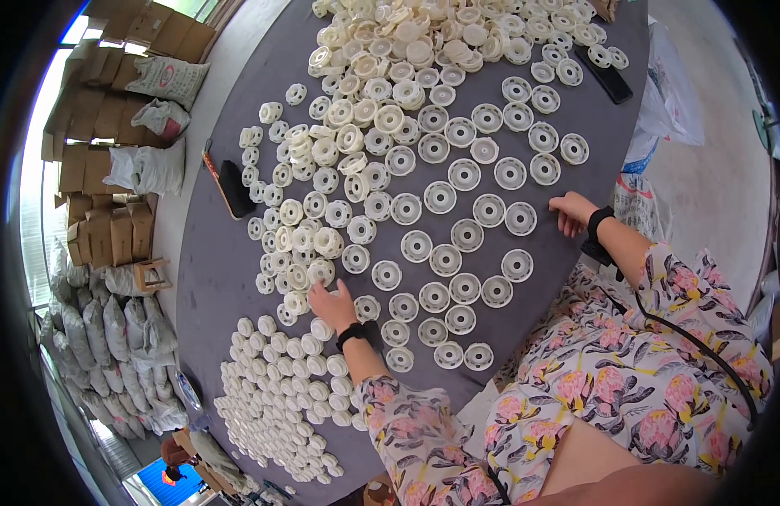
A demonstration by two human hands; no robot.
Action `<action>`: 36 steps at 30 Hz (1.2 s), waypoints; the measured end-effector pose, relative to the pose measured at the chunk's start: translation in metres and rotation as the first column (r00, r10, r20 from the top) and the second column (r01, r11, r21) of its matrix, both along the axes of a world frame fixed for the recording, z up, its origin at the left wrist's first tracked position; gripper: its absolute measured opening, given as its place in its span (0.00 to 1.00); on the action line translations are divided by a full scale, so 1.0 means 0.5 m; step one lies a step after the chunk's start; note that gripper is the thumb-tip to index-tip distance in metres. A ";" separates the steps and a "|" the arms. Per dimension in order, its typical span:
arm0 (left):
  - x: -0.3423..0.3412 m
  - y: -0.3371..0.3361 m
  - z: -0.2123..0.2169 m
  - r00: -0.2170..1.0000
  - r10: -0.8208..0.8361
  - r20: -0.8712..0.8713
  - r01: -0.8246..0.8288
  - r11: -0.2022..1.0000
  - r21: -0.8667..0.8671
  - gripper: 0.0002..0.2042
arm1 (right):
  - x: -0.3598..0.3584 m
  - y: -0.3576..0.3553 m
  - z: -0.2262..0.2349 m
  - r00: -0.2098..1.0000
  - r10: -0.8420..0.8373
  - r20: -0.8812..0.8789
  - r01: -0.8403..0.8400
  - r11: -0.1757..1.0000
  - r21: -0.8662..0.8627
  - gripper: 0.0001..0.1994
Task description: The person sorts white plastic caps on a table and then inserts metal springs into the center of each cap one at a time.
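My left hand (333,307) reaches over the table at the near end of a loose pile of cream plastic rings. Its thumb and fingers are apart, right at a cream ring (321,271); whether they touch it I cannot tell. By the table's right edge is my right hand (572,212), its fingers curled in; anything inside them is hidden. The nearest piece to it is a white wheel-shaped disc (520,218) with a dark centre hole. Several similar discs (467,235) lie singly in slanting rows between my hands. Both wrists wear black bands.
A dense group of white caps (280,371) covers the table's near left. More cream parts (407,34) are heaped at the far end. A black phone (607,78) and a black case-like item (233,189) lie near the edges. Boxes (112,232) and sacks (112,329) stand left.
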State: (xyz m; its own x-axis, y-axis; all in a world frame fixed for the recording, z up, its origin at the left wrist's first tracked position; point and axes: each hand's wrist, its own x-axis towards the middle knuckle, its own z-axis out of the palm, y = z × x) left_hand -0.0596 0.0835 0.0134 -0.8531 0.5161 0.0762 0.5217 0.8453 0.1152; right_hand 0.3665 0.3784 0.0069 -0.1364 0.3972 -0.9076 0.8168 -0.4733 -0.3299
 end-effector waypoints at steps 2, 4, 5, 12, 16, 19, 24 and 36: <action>-0.031 0.019 -0.011 0.919 -0.225 -0.323 0.279 0.952 0.130 0.27 | -0.007 0.001 0.009 1.000 0.005 -0.015 -0.005 1.000 -0.010 0.22; -0.044 0.045 -0.011 0.945 -0.211 -0.251 0.231 0.972 0.052 0.33 | -0.011 0.006 0.009 1.000 -0.014 -0.023 0.014 1.000 -0.009 0.22; -0.052 0.054 -0.008 0.984 -0.120 -0.129 0.107 0.989 -0.105 0.34 | -0.015 0.008 0.007 0.999 -0.026 -0.035 0.026 1.000 -0.009 0.22; -0.011 0.049 -0.021 1.000 -0.010 0.021 0.005 0.981 0.192 0.31 | -0.011 0.020 0.005 1.000 -0.004 -0.022 0.003 1.000 -0.009 0.22; 0.053 0.047 -0.040 0.844 -0.005 0.536 -0.388 0.683 0.619 0.23 | -0.010 0.021 0.012 0.999 0.021 -0.032 -0.021 1.000 -0.005 0.22; 0.116 0.105 -0.032 0.820 -0.285 0.496 -0.236 0.621 0.747 0.20 | 0.002 0.024 0.010 0.999 0.030 -0.015 -0.030 1.000 -0.001 0.22; 0.135 0.163 -0.015 0.899 -0.370 0.235 0.162 0.778 0.607 0.14 | 0.014 0.030 0.003 1.000 0.014 -0.015 -0.014 1.000 0.007 0.22; 0.086 0.306 -0.018 0.960 -0.259 0.105 0.273 0.949 -0.157 0.33 | 0.022 0.057 -0.001 0.999 0.028 -0.034 -0.029 0.999 -0.015 0.22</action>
State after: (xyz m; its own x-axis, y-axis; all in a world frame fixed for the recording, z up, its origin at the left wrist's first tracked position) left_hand -0.0164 0.2367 0.0044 -0.6826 0.7244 -0.0962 0.7250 0.6878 0.0351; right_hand 0.3775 0.4067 0.0062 -0.1779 0.3786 -0.9083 0.8187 -0.4552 -0.3501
